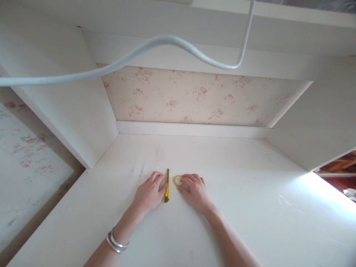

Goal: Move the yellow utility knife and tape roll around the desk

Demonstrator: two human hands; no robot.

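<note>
A yellow utility knife (167, 187) with a dark end lies lengthwise on the white desktop, pointing away from me. My left hand (150, 191) is closed at its left side, thumb and fingertips against it. A bit of yellow also shows by the left index finger, mostly hidden; I cannot make out what it belongs to. Just right of the knife, a yellow ring that looks like a small roll of tape (175, 180) lies on the desktop. My right hand (195, 191) has curled fingers and thumb on the right side of this ring, covering part of it.
The white desktop (236, 218) sits between side panels, with floral wallpaper (180, 96) behind. A white cable (172, 40) hangs across the upper view, in front of a shelf (292, 35). Bright light falls on the desktop's right edge.
</note>
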